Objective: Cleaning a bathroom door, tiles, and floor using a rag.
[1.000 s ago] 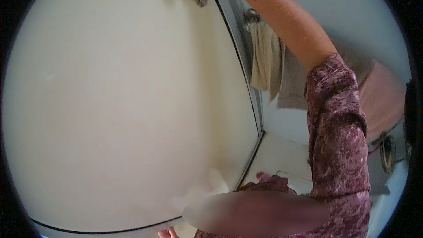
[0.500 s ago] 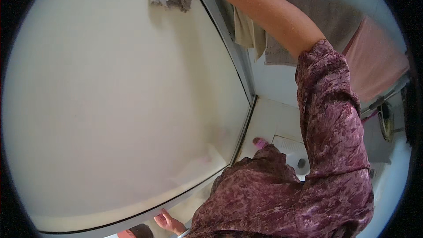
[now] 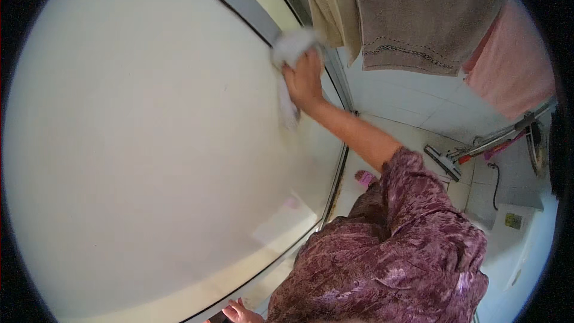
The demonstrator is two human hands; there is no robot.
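My right hand (image 3: 306, 84) is closed on a crumpled pale grey cloth (image 3: 293, 48), blurred by motion. The cloth lies over the right edge of a large pale door panel (image 3: 149, 143), partly across its grey frame (image 3: 233, 0); part of it hangs down below my fingers. At the lower edge of the view, beside the bottom of the panel, my left hand (image 3: 239, 312) shows only in part. Its fingers are a little apart, with nothing seen in them.
To the right hang a beige towel (image 3: 329, 6), a grey-brown towel (image 3: 418, 18) and a pink towel (image 3: 514, 66). A floor squeegee (image 3: 442, 161) rests on the tiles below them. A white box-shaped fixture (image 3: 508, 233) stands at the lower right. My pink slipper (image 3: 365, 177) is on the floor.
My right hand has come down and to the right with the cloth, from the top of the panel to its framed edge. The view has shifted, showing more of the towels and the squeegee.
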